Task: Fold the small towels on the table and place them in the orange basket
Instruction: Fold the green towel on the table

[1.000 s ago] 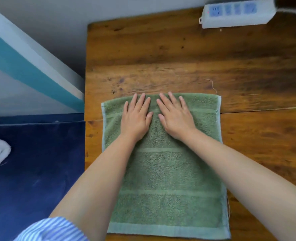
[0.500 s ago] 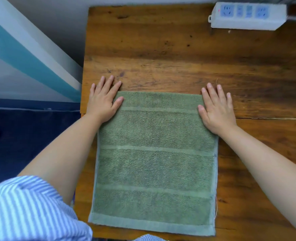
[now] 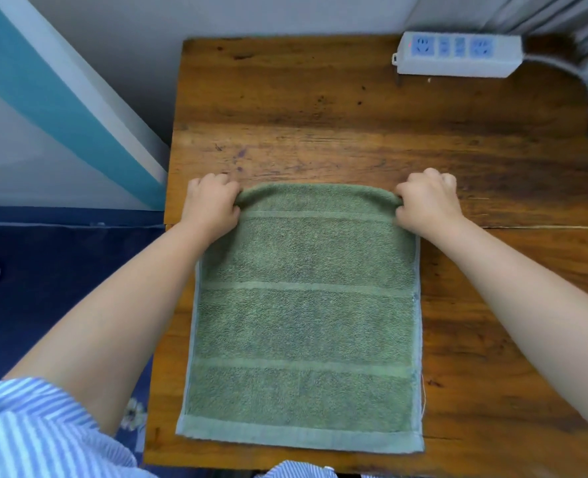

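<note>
Gripping the green towel's (image 3: 303, 305) far corners, both hands, left (image 3: 213, 205) and right (image 3: 425, 203), seem closed on it.

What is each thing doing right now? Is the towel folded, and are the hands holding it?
Green towel: spread flat on the wooden table, far edge lifted, not yet folded over.
Left hand: closed, pinching the far left corner.
Right hand: closed, pinching the far right corner.
Power strip: lying on the table's far side, nothing plugged into its visible sockets.
</note>
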`<state>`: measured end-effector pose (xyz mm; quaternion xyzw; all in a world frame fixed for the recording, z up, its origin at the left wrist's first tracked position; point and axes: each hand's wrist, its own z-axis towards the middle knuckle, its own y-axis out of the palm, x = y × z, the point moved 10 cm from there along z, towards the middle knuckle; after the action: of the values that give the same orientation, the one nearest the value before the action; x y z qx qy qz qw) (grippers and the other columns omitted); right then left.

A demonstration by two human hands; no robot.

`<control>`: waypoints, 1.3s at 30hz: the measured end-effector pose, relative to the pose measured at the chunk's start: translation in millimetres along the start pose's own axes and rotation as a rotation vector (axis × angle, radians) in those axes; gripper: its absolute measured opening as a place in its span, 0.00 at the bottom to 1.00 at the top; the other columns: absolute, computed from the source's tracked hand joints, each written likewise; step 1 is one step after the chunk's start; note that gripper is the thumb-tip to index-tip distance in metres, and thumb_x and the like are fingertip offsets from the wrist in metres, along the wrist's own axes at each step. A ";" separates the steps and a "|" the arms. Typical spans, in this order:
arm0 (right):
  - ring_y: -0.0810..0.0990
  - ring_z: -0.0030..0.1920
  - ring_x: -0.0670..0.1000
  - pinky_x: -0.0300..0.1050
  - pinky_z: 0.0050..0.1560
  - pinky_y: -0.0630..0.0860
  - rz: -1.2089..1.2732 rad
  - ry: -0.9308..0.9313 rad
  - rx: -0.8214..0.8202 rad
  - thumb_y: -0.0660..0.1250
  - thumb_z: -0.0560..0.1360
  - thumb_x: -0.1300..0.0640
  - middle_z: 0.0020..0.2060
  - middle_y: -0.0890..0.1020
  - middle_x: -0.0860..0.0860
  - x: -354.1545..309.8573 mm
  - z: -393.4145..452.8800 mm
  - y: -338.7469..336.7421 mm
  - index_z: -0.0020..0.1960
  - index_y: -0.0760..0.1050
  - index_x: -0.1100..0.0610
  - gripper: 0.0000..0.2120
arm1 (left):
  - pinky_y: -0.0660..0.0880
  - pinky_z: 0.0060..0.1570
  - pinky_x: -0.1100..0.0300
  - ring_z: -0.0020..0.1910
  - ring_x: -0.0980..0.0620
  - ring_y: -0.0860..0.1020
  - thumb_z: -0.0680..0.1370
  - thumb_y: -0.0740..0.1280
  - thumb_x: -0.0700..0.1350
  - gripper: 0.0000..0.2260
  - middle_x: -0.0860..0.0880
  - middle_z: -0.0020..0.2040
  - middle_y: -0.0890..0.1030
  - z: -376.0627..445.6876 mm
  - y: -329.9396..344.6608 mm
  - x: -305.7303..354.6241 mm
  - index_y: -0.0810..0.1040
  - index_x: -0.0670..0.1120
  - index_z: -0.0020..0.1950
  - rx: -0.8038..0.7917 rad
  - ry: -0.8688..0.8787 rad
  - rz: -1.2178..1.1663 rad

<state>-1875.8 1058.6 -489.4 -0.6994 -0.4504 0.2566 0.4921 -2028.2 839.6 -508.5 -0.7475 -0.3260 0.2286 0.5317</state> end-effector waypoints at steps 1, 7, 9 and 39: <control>0.69 0.57 0.60 0.51 0.59 0.63 -0.002 -0.011 0.030 0.61 0.72 0.63 0.51 0.77 0.59 0.6 -4.0 -4.1 0.50 0.77 0.63 0.10 | 0.66 0.55 0.51 0.57 0.41 0.71 0.76 0.62 0.40 0.12 0.40 0.55 0.75 -4.1 -2.8 -0.9 0.75 0.39 0.59 0.029 0.010 0.000; 0.73 0.51 0.62 0.53 0.52 0.70 0.232 -0.102 0.243 0.60 0.71 0.70 0.42 0.79 0.62 3.6 -63.2 -11.5 0.45 0.75 0.68 0.07 | 0.73 0.34 0.49 0.36 0.37 0.77 0.65 0.68 0.29 0.06 0.36 0.36 0.78 -67.5 -18.5 4.2 0.78 0.34 0.41 0.317 0.228 -0.087; 0.75 0.50 0.63 0.53 0.51 0.72 0.301 -0.097 0.317 0.60 0.70 0.71 0.42 0.80 0.63 3.5 -84.0 -9.7 0.47 0.77 0.69 0.09 | 0.73 0.29 0.53 0.32 0.40 0.78 0.62 0.65 0.33 0.07 0.39 0.33 0.79 -90.1 -14.6 9.2 0.78 0.35 0.39 0.338 0.295 -0.066; 0.78 0.34 0.63 0.52 0.33 0.75 0.184 -0.059 0.428 0.71 0.46 0.77 0.31 0.76 0.61 -45.4 -311.8 122.6 0.30 0.71 0.66 0.16 | 0.66 0.19 0.65 0.22 0.47 0.73 0.44 0.77 0.30 0.20 0.46 0.25 0.73 -298.6 112.3 44.7 0.74 0.41 0.29 0.104 0.533 0.090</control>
<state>-1600.4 862.6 -486.1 -0.6094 -0.3342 0.4106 0.5901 -1764.7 654.5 -515.7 -0.7668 -0.1289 0.0635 0.6255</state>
